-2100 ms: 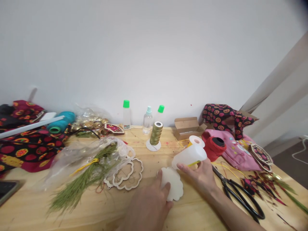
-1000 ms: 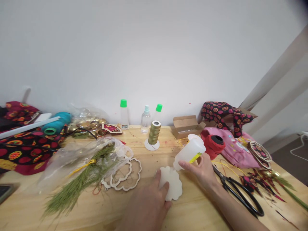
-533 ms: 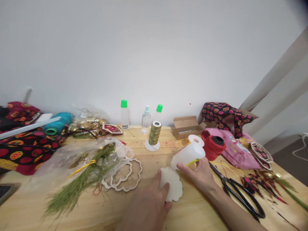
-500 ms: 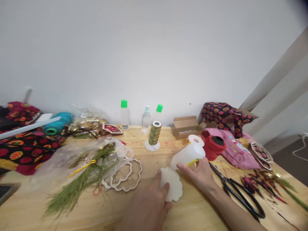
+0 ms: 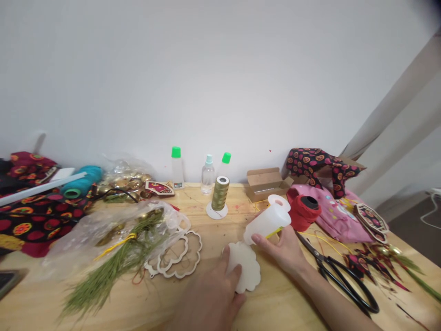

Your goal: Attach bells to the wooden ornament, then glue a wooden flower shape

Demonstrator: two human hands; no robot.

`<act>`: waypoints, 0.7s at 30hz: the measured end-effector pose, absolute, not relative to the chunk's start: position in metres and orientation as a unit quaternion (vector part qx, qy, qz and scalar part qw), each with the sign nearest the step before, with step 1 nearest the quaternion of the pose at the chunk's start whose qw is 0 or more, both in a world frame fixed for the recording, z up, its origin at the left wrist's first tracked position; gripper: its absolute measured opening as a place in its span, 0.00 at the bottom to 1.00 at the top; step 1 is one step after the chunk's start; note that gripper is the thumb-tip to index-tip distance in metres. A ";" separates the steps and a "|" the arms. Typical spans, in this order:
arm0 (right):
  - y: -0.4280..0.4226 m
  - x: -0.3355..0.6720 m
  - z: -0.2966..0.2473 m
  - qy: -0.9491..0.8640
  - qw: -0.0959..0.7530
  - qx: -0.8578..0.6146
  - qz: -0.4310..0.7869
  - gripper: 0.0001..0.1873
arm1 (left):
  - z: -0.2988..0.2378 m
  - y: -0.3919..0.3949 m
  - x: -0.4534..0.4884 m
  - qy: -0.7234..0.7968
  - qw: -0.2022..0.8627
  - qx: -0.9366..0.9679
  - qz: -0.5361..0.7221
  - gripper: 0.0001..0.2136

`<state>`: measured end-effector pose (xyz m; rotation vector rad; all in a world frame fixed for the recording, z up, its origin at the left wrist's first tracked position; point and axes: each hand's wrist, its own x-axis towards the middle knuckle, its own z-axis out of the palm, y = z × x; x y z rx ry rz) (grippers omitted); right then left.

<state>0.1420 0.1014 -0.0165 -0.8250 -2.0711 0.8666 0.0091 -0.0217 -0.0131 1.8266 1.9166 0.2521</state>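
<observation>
My right hand (image 5: 284,250) is closed around a white translucent plastic bottle (image 5: 265,224) with a yellow strip on its side. The bottle is tilted, its lower end close to the far edge of a cream scalloped flat piece (image 5: 248,269). My left hand (image 5: 217,287) holds that piece against the wooden tabletop, with fingertips on its face and the thumb by its near edge. Two scalloped frames (image 5: 182,257), thin outlines, lie left of my left hand. Black-handled scissors (image 5: 341,271) lie beside my right forearm.
A spool of olive thread (image 5: 220,195) stands behind my hands. Green-capped bottles (image 5: 177,168) and a clear bottle (image 5: 207,174) line the wall. An open cardboard box (image 5: 267,184) and red roll (image 5: 302,211) are right; a green tassel (image 5: 110,266) and plastic bag (image 5: 76,234) are left.
Both hands keep nearly the same positions on the bottle and the scalloped piece. The view has shifted very slightly, so the objects sit a little lower and further left.
</observation>
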 end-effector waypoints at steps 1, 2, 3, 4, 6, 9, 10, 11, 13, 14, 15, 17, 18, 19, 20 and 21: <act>0.101 0.142 -0.016 -0.806 0.366 -0.323 0.335 0.09 | -0.014 -0.021 0.009 0.699 0.238 0.668 0.093 0.18; 0.101 0.142 -0.017 -0.805 0.368 -0.325 0.333 0.09 | -0.015 -0.021 0.009 0.697 0.235 0.670 0.095 0.18; 0.101 0.142 -0.017 -0.804 0.369 -0.326 0.333 0.09 | -0.016 -0.021 0.009 0.697 0.233 0.671 0.098 0.18; 0.102 0.142 -0.017 -0.804 0.371 -0.325 0.332 0.09 | -0.017 -0.021 0.008 0.696 0.230 0.673 0.099 0.18; 0.102 0.142 -0.019 -0.803 0.376 -0.325 0.330 0.09 | -0.018 -0.021 0.008 0.696 0.226 0.675 0.097 0.18; 0.103 0.142 -0.021 -0.803 0.374 -0.325 0.330 0.09 | -0.015 -0.020 0.008 0.696 0.230 0.675 0.083 0.18; 0.104 0.142 -0.022 -0.803 0.372 -0.325 0.333 0.09 | -0.013 -0.019 0.009 0.698 0.232 0.673 0.076 0.18; 0.104 0.142 -0.023 -0.803 0.369 -0.326 0.335 0.09 | -0.011 -0.019 0.009 0.701 0.236 0.670 0.067 0.19; 0.105 0.141 -0.024 -0.802 0.368 -0.328 0.338 0.09 | -0.006 -0.017 0.010 0.705 0.241 0.665 0.048 0.19; 0.105 0.141 -0.025 -0.801 0.370 -0.329 0.337 0.10 | -0.004 -0.016 0.011 0.706 0.244 0.664 0.037 0.19; 0.106 0.141 -0.026 -0.800 0.371 -0.328 0.337 0.10 | -0.003 -0.015 0.011 0.704 0.247 0.665 0.026 0.19; 0.106 0.140 -0.027 -0.800 0.378 -0.323 0.336 0.10 | -0.003 -0.013 0.011 0.704 0.245 0.666 0.010 0.20; 0.105 0.140 -0.027 -0.800 0.383 -0.320 0.334 0.10 | -0.004 -0.013 0.012 0.707 0.239 0.666 0.006 0.20; 0.105 0.140 -0.027 -0.800 0.388 -0.316 0.331 0.10 | -0.005 -0.013 0.012 0.710 0.232 0.665 0.003 0.20; 0.104 0.140 -0.027 -0.799 0.393 -0.312 0.331 0.11 | -0.007 -0.012 0.012 0.712 0.223 0.666 0.000 0.20; 0.103 0.140 -0.026 -0.799 0.396 -0.308 0.330 0.11 | -0.008 -0.012 0.012 0.713 0.214 0.668 -0.002 0.20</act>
